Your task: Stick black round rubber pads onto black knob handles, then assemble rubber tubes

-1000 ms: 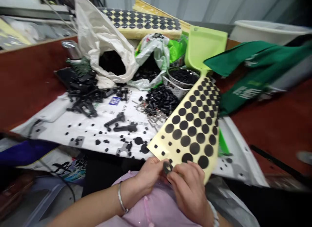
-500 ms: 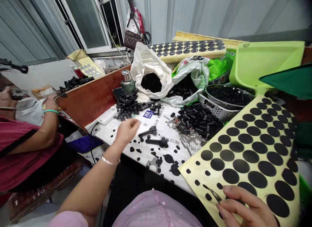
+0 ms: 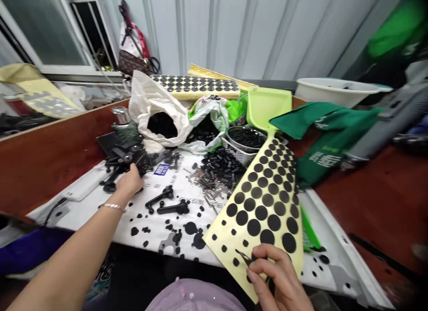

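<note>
My left hand [image 3: 129, 181] is at the near side of a pile of black plastic arm-shaped parts [image 3: 125, 156]. Its fingers are curled in among them, and what they hold is hidden. Two similar black arms [image 3: 174, 207] lie apart on the white sheet, to the right of that hand. In my right hand [image 3: 276, 275] is a pair of dark tweezers [image 3: 243, 256], pinched between thumb and fingers. Their tips are over the near end of a yellow backing sheet [image 3: 214, 234] bearing rows of round black stickers [image 3: 253, 227] and some smaller black dots.
Short black cylinders [image 3: 223, 166] and small metal pieces [image 3: 212, 193] lie mid-table. Behind them are a white sack [image 3: 138, 95], a perforated basket [image 3: 239, 155] and a green dustpan [image 3: 269, 108]. A flask [image 3: 125, 128] stands left. Loose black discs [image 3: 191, 228] dot the front.
My left hand has moved left and reached the pile of black arms. The view has turned right, taking the co-worker out of sight. My right hand still holds the tweezers over the sheet.
</note>
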`<state>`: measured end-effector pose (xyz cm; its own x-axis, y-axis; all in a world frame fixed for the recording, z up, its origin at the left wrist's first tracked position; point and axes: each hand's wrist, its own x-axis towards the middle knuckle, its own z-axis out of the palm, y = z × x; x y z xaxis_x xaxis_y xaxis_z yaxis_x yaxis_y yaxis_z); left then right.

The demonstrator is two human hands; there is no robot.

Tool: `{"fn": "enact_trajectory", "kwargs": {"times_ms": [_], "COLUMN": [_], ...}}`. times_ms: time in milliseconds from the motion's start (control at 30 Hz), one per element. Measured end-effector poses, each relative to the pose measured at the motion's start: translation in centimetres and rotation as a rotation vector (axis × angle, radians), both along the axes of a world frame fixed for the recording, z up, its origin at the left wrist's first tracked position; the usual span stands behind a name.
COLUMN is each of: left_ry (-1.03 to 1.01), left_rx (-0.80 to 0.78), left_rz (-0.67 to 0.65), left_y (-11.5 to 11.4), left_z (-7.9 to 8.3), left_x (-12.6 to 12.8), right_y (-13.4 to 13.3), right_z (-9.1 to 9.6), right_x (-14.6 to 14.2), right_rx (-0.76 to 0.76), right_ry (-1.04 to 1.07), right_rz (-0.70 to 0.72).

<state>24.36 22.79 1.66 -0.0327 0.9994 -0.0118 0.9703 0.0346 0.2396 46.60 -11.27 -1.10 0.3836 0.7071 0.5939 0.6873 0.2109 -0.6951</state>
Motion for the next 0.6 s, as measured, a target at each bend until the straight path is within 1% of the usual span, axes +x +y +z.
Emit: {"fn": "enact_trajectory", "kwargs": {"times_ms": [100, 167, 233, 300, 400, 467, 533, 600], "left_ry": [-0.014, -0.054, -0.161, -0.385, -0.851, -1.111, -1.297, -1.416], "left_rx": [0.051, 0.118, 0.201, 0.232, 0.157, 0.069, -0.068, -0.210], "left_rz": [-0.096, -0.128, -0.135, -0.146, -0.203, -0.252, -0.309, -0.341], "left_y": [-1.7, -2.6, -3.4, -4.2, -6.0, -7.7, -9.6, -11.5], "left_z": [0.0, -0.1, -0.1, 0.1, 0.9, 1.4, 1.7, 1.5], "left_x": [-0.5, -0.8, -0.7, -0.1, 1.3, 2.4, 3.7, 4.9], "right_y": [0.1, 0.3, 0.7, 1.0, 1.5, 1.8, 2.3, 2.8], "right_z": [0.0, 0.2, 0.5, 0.8, 1.3, 1.6, 2.0, 2.3], "right_x": [0.4, 0.3, 0.1, -0.3, -0.8, -1.1, -1.2, -1.2], "right_rx": [-0.006, 0.000, 0.017, 0.038, 0.046, 0.029, 0.016, 0.013], "right_ry": [-0.032, -0.023, 0.004, 0.019, 0.064, 0.163, 0.295, 0.418], "right_rz": [0.032, 0.060, 0.092, 0.116, 0.141, 0.152, 0.167, 0.190]}}
